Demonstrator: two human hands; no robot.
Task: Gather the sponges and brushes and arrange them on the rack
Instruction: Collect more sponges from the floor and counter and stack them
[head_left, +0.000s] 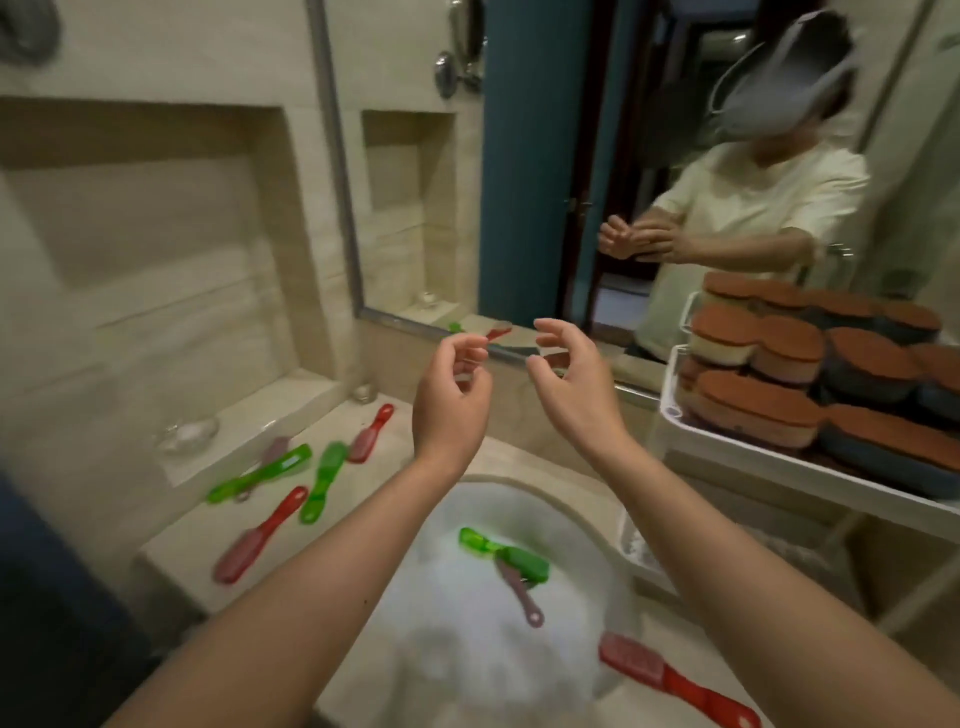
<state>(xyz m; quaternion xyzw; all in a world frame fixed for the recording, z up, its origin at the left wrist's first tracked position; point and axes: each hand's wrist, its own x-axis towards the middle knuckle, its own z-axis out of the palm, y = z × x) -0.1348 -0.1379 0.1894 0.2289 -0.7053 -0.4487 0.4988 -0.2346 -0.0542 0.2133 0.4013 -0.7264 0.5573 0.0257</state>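
- Hands in the head view: the left hand (451, 397) and the right hand (574, 387) were both up in the air over the sink (587, 525). They were close together but not touching. The fingers were loosely bent and held nothing.
- Sponges (810, 395) sat piled in the white rack (727, 441), off to the right, nearest the right hand.
- Two green brushes (324, 480), two red brushes (260, 535) and a dull pink brush (275, 449) lay flat on the counter (176, 551), down and to the left of the hands. Their handles mostly pointed toward the person. The left hand was the nearer one.
- Another green brush (506, 556) and a small pink brush (519, 592) lay in the white foam (467, 649), right under the arms. The green one ran from upper left to lower right.
- One more red brush (670, 680) lay by the sink edge at the front right. It sat below the right arm, handle pointing to the lower right.
- My guess: the brushes were not yet gathered, and each hand would have to drop down to reach its own side.
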